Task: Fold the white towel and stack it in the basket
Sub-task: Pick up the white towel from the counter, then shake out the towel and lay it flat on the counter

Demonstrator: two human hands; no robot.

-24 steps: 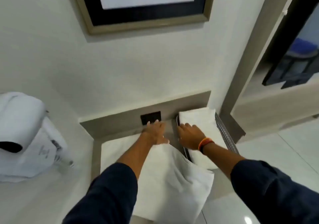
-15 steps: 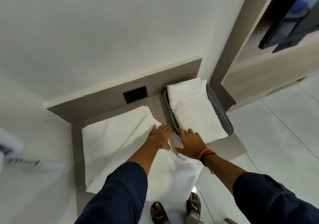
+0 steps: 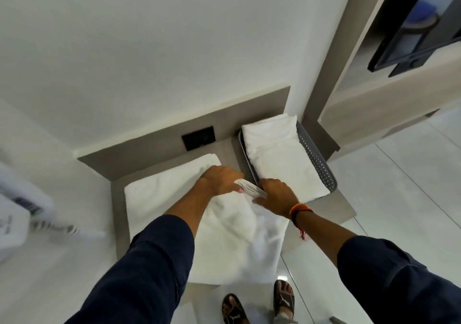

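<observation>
A white towel (image 3: 224, 224) lies spread on a small grey counter (image 3: 339, 206), its near end hanging over the front edge. My left hand (image 3: 220, 180) and my right hand (image 3: 275, 195) pinch one bunched corner of the towel between them, lifted just off the counter next to the basket. The grey perforated basket (image 3: 318, 164) stands at the counter's right end against the wall. A folded white towel (image 3: 282, 156) fills the basket and rises above its rim.
A black wall socket (image 3: 198, 138) sits in the grey backsplash behind the towel. A blurred white appliance (image 3: 17, 214) stands at the left. Tiled floor and my sandalled feet (image 3: 259, 303) lie below the counter. A wall corner stands right of the basket.
The view has tilted downward and the picture frame has left it. Both hands drew back from the wall along the towel and now grip a raised corner of it.
</observation>
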